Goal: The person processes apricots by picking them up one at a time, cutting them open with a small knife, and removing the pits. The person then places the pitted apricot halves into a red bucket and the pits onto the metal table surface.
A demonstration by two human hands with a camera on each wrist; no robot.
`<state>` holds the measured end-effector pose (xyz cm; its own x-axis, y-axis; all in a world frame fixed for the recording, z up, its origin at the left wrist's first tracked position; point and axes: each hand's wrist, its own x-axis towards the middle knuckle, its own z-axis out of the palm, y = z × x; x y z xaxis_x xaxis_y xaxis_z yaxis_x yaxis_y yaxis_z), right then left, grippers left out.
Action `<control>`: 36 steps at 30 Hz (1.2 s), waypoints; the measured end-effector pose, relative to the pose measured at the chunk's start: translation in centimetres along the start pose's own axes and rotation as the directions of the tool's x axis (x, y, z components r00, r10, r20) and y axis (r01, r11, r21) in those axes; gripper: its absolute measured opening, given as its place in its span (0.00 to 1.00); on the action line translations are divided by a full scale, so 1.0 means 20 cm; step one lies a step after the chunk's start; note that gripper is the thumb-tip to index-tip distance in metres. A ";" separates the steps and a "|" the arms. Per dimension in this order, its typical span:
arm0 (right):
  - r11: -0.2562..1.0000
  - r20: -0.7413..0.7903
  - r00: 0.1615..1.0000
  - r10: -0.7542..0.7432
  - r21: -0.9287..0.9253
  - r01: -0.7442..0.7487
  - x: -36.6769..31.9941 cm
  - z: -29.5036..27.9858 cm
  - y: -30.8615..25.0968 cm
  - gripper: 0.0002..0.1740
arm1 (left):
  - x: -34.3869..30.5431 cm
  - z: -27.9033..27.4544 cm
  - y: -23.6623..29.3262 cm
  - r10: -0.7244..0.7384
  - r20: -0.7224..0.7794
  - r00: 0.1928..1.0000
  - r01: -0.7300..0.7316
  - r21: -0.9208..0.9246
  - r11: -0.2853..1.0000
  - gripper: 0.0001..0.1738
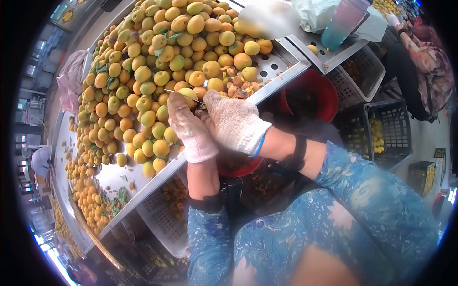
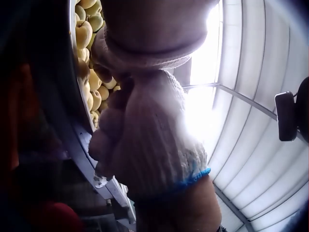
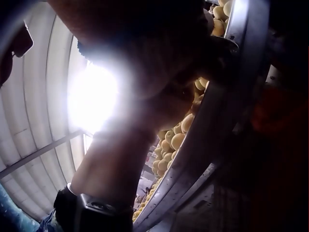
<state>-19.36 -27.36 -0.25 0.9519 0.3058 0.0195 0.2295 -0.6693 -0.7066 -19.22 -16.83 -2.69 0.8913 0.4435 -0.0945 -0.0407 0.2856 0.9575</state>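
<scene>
In the head view, my gloved left hand [image 1: 192, 128] holds a yellow-orange fruit [image 1: 188, 97] at the near edge of a big fruit heap [image 1: 143, 74]. Against it, my gloved right hand [image 1: 237, 120] grips a thin metal tool [image 1: 197, 100] whose thin end crosses the fruit. Its grip is mostly hidden. The left wrist view has the blue-cuffed right glove [image 2: 149, 135] below the left one [image 2: 140, 55], fingers in shadow. Both hands are dark in the right wrist view, near a curved metal piece [image 3: 231, 44].
Split fruit pieces [image 1: 241, 88] lie right of the heap on the metal table, whose raised rim [image 1: 281, 82] runs before me. Below are a red bucket [image 1: 324, 97] and crates [image 1: 391, 131]. A tumbler [image 1: 341, 28] and plastic bag stand back right; another person is at far right.
</scene>
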 end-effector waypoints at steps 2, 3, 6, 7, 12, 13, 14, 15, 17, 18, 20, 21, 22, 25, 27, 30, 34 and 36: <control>1.000 0.038 0.999 0.012 -0.003 -0.012 -0.01 -0.03 0.00 0.17 | 0.11 -0.07 -0.12 0.081 0.004 0.997 -0.081 0.086 0.993 0.29; 1.000 0.037 0.999 0.012 -0.004 -0.012 0.00 -0.03 0.00 0.17 | 0.12 -0.05 -0.10 0.148 0.020 0.989 -0.149 0.213 0.966 0.29; 0.998 0.036 0.998 0.053 -0.023 -0.053 0.01 -0.05 0.03 0.16 | 0.07 -0.06 0.00 0.096 0.217 0.972 -0.177 0.393 0.903 0.27; 0.999 0.004 1.000 0.030 -0.029 -0.030 0.02 -0.05 0.05 0.15 | 0.06 -0.05 0.03 0.134 0.261 0.956 -0.237 0.419 0.877 0.25; 0.999 0.028 0.999 0.026 -0.029 -0.025 0.00 -0.08 0.01 0.14 | 0.06 -0.03 0.00 0.261 0.168 0.951 -0.307 0.392 0.867 0.23; 0.998 0.057 0.998 0.030 -0.060 -0.027 -0.01 -0.08 -0.01 0.15 | 0.10 -0.02 -0.05 0.508 0.135 0.851 -0.524 0.149 0.838 0.24; 0.998 0.054 0.998 0.032 -0.057 -0.029 -0.01 -0.07 0.00 0.15 | 0.12 -0.05 -0.07 0.508 0.139 0.850 -0.525 0.150 0.838 0.24; 0.998 0.029 1.000 0.010 -0.064 -0.008 -0.02 -0.06 0.01 0.15 | 0.10 -0.06 -0.02 0.413 0.175 0.894 -0.447 0.280 0.850 0.24; 0.998 0.049 0.999 0.013 -0.060 -0.010 -0.02 -0.07 0.02 0.16 | 0.07 -0.06 0.01 0.304 0.195 0.932 -0.355 0.333 0.873 0.24; 0.998 0.053 0.999 0.011 -0.059 -0.008 -0.02 -0.07 0.03 0.16 | 0.05 -0.05 0.02 0.304 0.192 0.933 -0.353 0.335 0.873 0.24; 0.994 0.039 0.999 0.003 -0.106 0.001 -0.01 -0.06 0.06 0.15 | 0.03 -0.03 0.04 0.248 0.267 0.931 -0.347 0.444 0.826 0.23; 0.993 0.055 0.998 0.010 -0.118 -0.003 0.00 -0.06 0.07 0.15 | 0.04 -0.03 0.03 0.178 0.272 0.946 -0.274 0.373 0.886 0.21; 0.993 0.057 0.998 0.011 -0.117 -0.004 0.01 -0.04 0.10 0.15 | 0.03 -0.03 0.03 0.176 0.271 0.946 -0.272 0.374 0.886 0.21; 0.996 0.052 0.997 0.048 -0.079 -0.043 0.02 -0.05 0.11 0.15 | 0.00 0.02 0.04 0.171 0.379 0.910 -0.360 0.513 0.779 0.21; 0.995 0.058 0.996 0.061 -0.078 -0.057 0.02 -0.09 0.09 0.16 | 0.03 0.00 0.02 0.178 0.388 0.904 -0.377 0.529 0.760 0.21; 0.991 0.064 0.996 0.065 -0.119 -0.057 0.03 -0.09 0.09 0.16 | 0.06 -0.01 0.00 0.200 0.410 0.890 -0.418 0.557 0.718 0.19; 0.998 0.019 1.000 0.019 -0.061 -0.018 0.05 -0.06 0.12 0.15 | 0.06 -0.02 -0.01 0.290 0.420 0.860 -0.469 0.427 0.773 0.18; 0.999 0.010 0.999 -0.044 -0.031 0.044 0.06 -0.05 0.15 0.14 | 0.06 -0.02 -0.01 0.321 0.420 0.849 -0.497 0.428 0.755 0.17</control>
<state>-17.32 -29.67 -1.55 0.9387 0.3419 0.0432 0.2776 -0.6757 -0.6829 -18.41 -16.03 -3.12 0.9333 0.1111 0.3414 -0.2803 -0.3684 0.8864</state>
